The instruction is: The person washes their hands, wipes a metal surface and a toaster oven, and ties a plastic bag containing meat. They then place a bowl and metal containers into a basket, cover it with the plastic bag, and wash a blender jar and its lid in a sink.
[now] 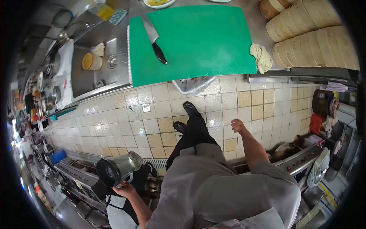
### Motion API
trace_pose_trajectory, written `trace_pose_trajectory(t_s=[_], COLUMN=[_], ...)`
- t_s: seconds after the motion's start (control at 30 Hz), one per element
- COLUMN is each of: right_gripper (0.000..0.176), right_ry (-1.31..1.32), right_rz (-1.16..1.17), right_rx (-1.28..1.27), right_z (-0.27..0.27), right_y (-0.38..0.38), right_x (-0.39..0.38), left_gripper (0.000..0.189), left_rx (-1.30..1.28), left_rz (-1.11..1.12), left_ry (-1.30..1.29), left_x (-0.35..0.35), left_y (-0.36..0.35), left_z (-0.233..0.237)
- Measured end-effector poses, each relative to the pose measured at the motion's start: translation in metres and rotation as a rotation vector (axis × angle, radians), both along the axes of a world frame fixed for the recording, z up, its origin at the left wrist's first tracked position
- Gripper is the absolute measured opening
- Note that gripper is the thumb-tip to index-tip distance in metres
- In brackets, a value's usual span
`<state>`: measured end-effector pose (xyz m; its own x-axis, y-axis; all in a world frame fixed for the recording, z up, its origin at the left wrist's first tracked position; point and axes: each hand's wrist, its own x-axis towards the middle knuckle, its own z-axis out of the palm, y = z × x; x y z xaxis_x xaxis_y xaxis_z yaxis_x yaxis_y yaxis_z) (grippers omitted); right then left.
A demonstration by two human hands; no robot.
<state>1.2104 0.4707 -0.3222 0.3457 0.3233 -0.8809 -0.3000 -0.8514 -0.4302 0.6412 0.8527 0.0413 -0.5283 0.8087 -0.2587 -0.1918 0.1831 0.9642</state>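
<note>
My left hand (pixel 124 189) grips a blender jug (pixel 127 165) low at my left side. The jug is tilted on its side, its clear body pointing inward and its dark round end facing outward. Its handle shows just above my fingers. My right hand (pixel 237 125) hangs free over the tiled floor, fingers loosely curled with nothing visible in them. Ahead of me a kitchen knife (pixel 152 36) with a black handle lies on a large green cutting board (pixel 202 42), away from both hands.
A steel sink (pixel 110 78) with a yellow-lidded tub (pixel 90 62) stands ahead on the left. Bamboo steamers (pixel 305 23) and a cloth (pixel 261 58) lie right of the board. A lined bin (pixel 193 85) sits below it. Another person (pixel 118 212) stands close behind on my left.
</note>
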Motion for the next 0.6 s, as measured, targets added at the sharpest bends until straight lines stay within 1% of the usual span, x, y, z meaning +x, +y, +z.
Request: trace_pose_trajectory(t_s=[0.03, 0.07, 0.1, 0.13, 0.17, 0.2, 0.23, 0.27, 0.33, 0.37, 0.4, 0.47, 0.5, 0.53, 0.57, 0.6], right_gripper=[0.028, 0.028, 0.027, 0.027, 0.027, 0.027, 0.027, 0.027, 0.026, 0.028, 0.032, 0.039, 0.038, 0.038, 0.039, 0.043], right_ry=[0.108, 0.212, 0.147, 0.074, -0.008, -0.129, -0.282, -0.398, -0.020, 0.319, 0.414, 0.423, 0.385, 0.348, 0.306, 0.340], right_rz=[-0.122, -0.245, -0.041, 0.254, 0.636, 1.160, 1.595, 1.816, 1.152, 0.655, 0.033, 0.081, 0.211, 0.340, 0.470, 0.524], right_rx=[0.028, 0.046, -0.036, -0.107, -0.083, 0.022, 0.186, 0.341, 0.306, -0.053, -0.381, -0.279, -0.250, -0.219, -0.187, -0.337], right_z=[-0.033, -0.066, -0.055, -0.042, -0.045, -0.052, -0.059, -0.071, -0.076, -0.038, 0.020, 0.018, 0.026, 0.030, 0.045, 0.091], right_y=[-0.040, -0.079, -0.082, -0.082, -0.088, -0.094, -0.097, -0.100, -0.108, -0.065, -0.002, 0.018, 0.036, 0.057, 0.092, 0.153], right_x=[-0.010, -0.020, -0.026, -0.034, -0.038, -0.044, -0.051, -0.062, -0.098, -0.102, -0.101, -0.122, -0.126, -0.127, -0.123, -0.107], left_gripper=[0.029, 0.029, 0.029, 0.029, 0.028, 0.030, 0.030, 0.030, 0.030, 0.030, 0.029, 0.028, 0.028, 0.028, 0.028, 0.028], left_rx=[-0.019, -0.036, -0.052, -0.061, -0.110, -0.088, -0.093, -0.097, -0.109, -0.107, -0.104, -0.109, -0.118, -0.103, -0.086, -0.066], left_rz=[-0.029, -0.010, 0.004, 0.019, 0.076, 0.070, 0.028, -0.015, -0.040, -0.049, -0.044, -0.034, -0.026, -0.071, -0.114, -0.155], left_ry=[-0.004, 0.021, 0.044, 0.060, 0.043, 0.054, 0.057, 0.063, 0.054, 0.047, 0.031, 0.004, -0.073, -0.021, 0.028, 0.074], left_x=[-0.006, -0.001, 0.007, 0.013, -0.011, -0.009, -0.010, -0.012, -0.018, -0.022, -0.025, -0.037, -0.020, -0.022, -0.029, -0.042], left_y=[0.006, 0.011, 0.017, 0.024, 0.031, 0.038, 0.039, 0.042, 0.055, 0.063, 0.073, 0.091, 0.102, 0.113, 0.122, 0.131], left_z=[-0.006, -0.006, -0.003, -0.005, -0.016, -0.017, -0.012, -0.009, -0.005, -0.005, -0.009, -0.013, -0.006, -0.006, -0.009, -0.015])
